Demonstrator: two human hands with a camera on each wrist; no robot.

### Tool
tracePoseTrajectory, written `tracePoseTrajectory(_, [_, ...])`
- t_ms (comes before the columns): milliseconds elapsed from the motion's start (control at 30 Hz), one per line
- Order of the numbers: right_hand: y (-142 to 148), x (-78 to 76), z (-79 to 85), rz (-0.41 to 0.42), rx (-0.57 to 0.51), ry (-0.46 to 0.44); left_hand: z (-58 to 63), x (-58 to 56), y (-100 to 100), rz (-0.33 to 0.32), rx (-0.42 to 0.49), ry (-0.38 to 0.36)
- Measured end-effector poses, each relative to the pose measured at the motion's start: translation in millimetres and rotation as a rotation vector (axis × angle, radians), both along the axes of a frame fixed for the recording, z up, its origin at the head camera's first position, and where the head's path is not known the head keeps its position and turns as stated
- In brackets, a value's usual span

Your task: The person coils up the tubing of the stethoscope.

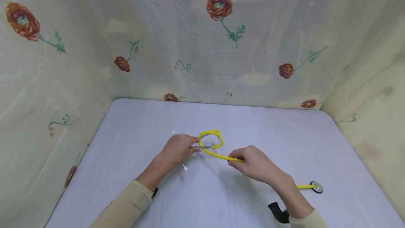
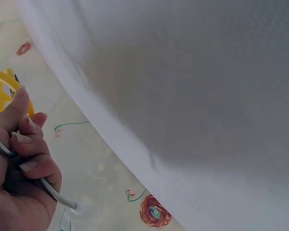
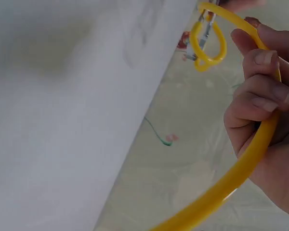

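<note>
Nearest, a black curved piece (image 1: 279,214), not identifiable, lies at the lower right. The right hand (image 1: 254,163) pinches the yellow tube (image 3: 243,166) of a stethoscope (image 1: 218,156), whose disc (image 1: 317,187) is at the right of the bench (image 1: 205,196). The left hand (image 1: 177,147) grips its metal stems (image 1: 202,147) above the bench, beside a tube loop (image 1: 220,140). The step appears to be gathering the tube; the next move would call for a firm left grip while the right guides the slack. Beyond, a flowered sheet (image 1: 190,27). No brand, label or writing is legible.
</note>
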State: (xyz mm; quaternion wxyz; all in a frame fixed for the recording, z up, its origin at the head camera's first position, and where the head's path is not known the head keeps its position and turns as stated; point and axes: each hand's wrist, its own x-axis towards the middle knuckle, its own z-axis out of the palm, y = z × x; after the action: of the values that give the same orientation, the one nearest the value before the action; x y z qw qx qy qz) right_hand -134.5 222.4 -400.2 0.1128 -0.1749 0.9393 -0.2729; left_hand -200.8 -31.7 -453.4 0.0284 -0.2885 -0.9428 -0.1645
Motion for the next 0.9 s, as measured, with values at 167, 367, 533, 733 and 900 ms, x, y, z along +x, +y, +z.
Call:
tracePoseTrajectory(167, [4.0, -4.5, 13.3, 0.018, 0.007, 0.058, -0.8, 0.9, 0.0, -0.024, -0.020, -0.052])
tracePoseTrajectory(367, [3.1, -14.0, 26.7, 0.016, 0.013, 0.125, 1.2, 7.3, 5.2, -0.116, -0.044, -0.127])
tracePoseTrajectory(533, [1.8, -25.1, 32.8, 0.013, -0.015, 0.184, 6.4, 13.2, 11.3, -0.243, -0.072, -0.115])
tracePoseTrajectory(733, [4.3, -35.4, 28.4, -0.003, -0.037, 0.224, 7.9, 19.8, 15.0, -0.338, -0.071, -0.070])
tracePoseTrajectory(900, [10.2, -42.1, 22.8, -0.047, -0.074, 0.176, 9.1, 24.4, 13.3, -0.361, -0.052, -0.030])
